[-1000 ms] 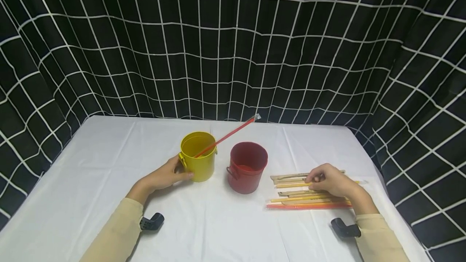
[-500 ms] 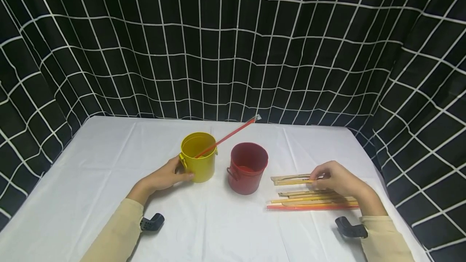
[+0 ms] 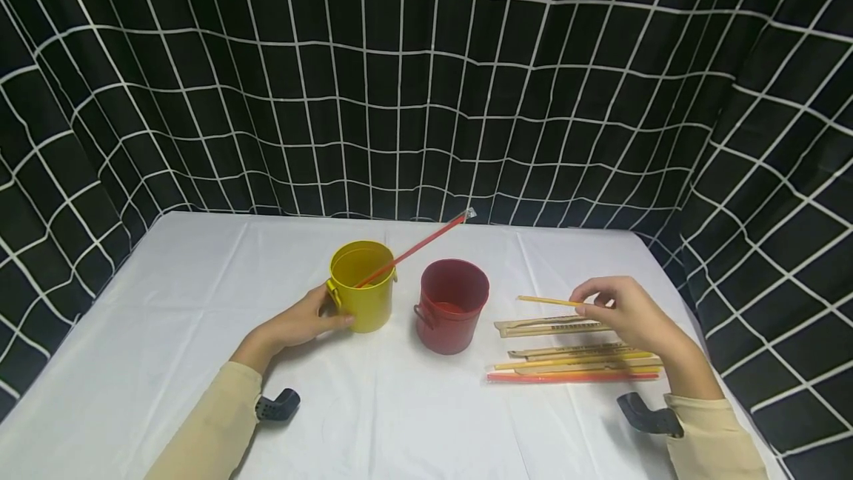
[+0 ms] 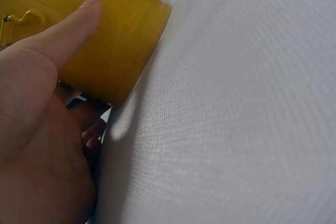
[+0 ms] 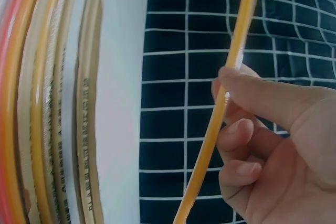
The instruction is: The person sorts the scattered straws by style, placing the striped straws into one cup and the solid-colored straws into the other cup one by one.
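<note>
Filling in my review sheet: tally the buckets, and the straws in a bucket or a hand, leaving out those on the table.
Buckets: 2 (yellow bucket, red bucket)
Straws: 2 (red straw in the yellow bucket, yellow straw in the right hand)
Total: 4

Counted 1 yellow bucket [image 3: 373, 307], 1 red bucket [image 3: 449, 330]: 2 total. Outside the pile, 1 red straw [image 3: 426, 243] plus 1 yellow straw [image 5: 209, 140] made 2. Straw pile [image 3: 566, 377] held several more; overlaps left its exact count unclear.
</note>
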`<state>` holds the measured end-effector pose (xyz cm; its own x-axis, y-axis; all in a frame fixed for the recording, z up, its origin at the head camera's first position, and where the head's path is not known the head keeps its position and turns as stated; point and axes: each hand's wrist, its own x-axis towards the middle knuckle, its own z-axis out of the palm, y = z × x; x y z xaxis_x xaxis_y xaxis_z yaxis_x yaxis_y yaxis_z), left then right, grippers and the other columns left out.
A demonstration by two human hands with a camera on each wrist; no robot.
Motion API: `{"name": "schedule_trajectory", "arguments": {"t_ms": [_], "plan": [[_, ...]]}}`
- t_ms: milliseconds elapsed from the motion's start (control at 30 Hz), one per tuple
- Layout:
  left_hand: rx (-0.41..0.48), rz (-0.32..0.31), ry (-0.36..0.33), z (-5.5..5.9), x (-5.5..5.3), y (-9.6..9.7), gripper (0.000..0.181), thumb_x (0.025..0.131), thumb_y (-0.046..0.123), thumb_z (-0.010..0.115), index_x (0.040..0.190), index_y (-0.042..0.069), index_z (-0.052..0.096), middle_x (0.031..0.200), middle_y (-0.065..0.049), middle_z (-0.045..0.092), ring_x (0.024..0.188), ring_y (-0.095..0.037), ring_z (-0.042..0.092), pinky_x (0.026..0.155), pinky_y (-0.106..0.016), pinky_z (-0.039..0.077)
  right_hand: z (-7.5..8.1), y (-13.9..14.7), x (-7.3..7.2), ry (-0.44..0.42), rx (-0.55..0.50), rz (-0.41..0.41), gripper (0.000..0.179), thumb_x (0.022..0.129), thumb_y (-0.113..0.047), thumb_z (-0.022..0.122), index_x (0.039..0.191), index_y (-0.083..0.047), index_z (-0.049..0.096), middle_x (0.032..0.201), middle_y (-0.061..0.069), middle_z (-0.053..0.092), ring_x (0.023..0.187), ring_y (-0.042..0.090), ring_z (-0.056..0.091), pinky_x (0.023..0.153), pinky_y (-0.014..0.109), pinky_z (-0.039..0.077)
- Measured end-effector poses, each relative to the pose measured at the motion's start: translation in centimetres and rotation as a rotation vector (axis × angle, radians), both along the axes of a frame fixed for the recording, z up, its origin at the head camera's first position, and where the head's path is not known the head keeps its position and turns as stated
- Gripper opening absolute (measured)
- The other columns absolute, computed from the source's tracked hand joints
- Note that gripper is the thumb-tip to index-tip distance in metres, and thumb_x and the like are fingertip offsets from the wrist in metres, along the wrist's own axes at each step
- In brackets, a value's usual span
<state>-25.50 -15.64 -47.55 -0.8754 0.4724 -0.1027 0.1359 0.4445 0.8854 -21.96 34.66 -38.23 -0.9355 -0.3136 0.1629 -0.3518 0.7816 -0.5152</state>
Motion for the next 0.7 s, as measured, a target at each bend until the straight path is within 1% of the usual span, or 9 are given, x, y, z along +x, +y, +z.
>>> {"name": "schedule_trajectory", "arguments": {"t_ms": [100, 267, 333, 467, 567, 700], "plan": [[-0.008, 0.001, 0.001, -0.1, 0.0, 0.0, 0.095, 0.094, 0.039, 0.07, 0.163, 0.013, 0.012, 0.171, -0.014, 0.012, 0.159, -0.039, 0.006, 0.127, -0.063, 0.006, 0.1, -0.1, 0.1, 0.052, -0.043, 0.016, 0.01, 0.089, -0.002, 0.073, 0.097, -0.006, 0.076, 0.087, 0.006, 0.071, 0.068, 0.002, 0.052, 0.055, 0.021, 0.046], [-0.025, 0.006, -0.001, -0.1, 0.1, -0.1, 0.095, 0.094, 0.041, 0.07, 0.164, 0.014, 0.011, 0.172, -0.014, 0.011, 0.159, -0.039, 0.006, 0.127, -0.064, 0.006, 0.4, -0.4, 0.3, 0.087, -0.13, 0.013, 0.012, 0.089, -0.003, 0.074, 0.1, -0.006, 0.076, 0.078, 0.0, 0.067, 0.062, 0.005, 0.049, 0.05, 0.022, 0.044], [-0.026, 0.01, -0.004, -0.1, 0.1, -0.1, 0.096, 0.094, 0.041, 0.07, 0.164, 0.014, 0.011, 0.172, -0.013, 0.012, 0.159, -0.038, 0.006, 0.127, -0.064, 0.006, 0.5, -0.5, 0.4, 0.102, -0.163, 0.01, 0.013, 0.089, -0.002, 0.074, 0.101, -0.007, 0.076, 0.077, -0.002, 0.066, 0.059, 0.007, 0.049, 0.048, 0.022, 0.044], [-0.016, 0.006, -0.004, -0.3, 0.2, -0.1, 0.095, 0.094, 0.039, 0.07, 0.164, 0.014, 0.011, 0.172, -0.013, 0.011, 0.159, -0.039, 0.006, 0.127, -0.064, 0.006, 0.8, -0.8, 0.8, 0.135, -0.225, -0.005, 0.013, 0.089, -0.002, 0.074, 0.102, -0.006, 0.075, 0.082, -0.011, 0.066, 0.056, 0.01, 0.05, 0.047, 0.024, 0.043], [-0.006, -0.001, -0.002, -0.4, 0.1, -0.1, 0.094, 0.094, 0.038, 0.071, 0.164, 0.015, 0.012, 0.172, -0.013, 0.012, 0.159, -0.039, 0.006, 0.127, -0.064, 0.006, 1.2, -1.0, 1.2, 0.166, -0.273, -0.01, 0.015, 0.09, -0.001, 0.073, 0.105, -0.001, 0.073, 0.085, -0.015, 0.066, 0.06, 0.009, 0.052, 0.05, 0.023, 0.045], [-0.002, -0.007, 0.02, -0.4, -0.1, -0.2, 0.092, 0.094, 0.038, 0.07, 0.163, 0.015, 0.014, 0.171, -0.012, 0.014, 0.159, -0.039, 0.008, 0.127, -0.065, 0.008, 1.8, -1.4, 1.6, 0.209, -0.37, 0.004, 0.019, 0.089, 0.007, 0.07, 0.108, 0.006, 0.07, 0.086, -0.016, 0.067, 0.069, 0.005, 0.058, 0.061, 0.016, 0.048]]}}
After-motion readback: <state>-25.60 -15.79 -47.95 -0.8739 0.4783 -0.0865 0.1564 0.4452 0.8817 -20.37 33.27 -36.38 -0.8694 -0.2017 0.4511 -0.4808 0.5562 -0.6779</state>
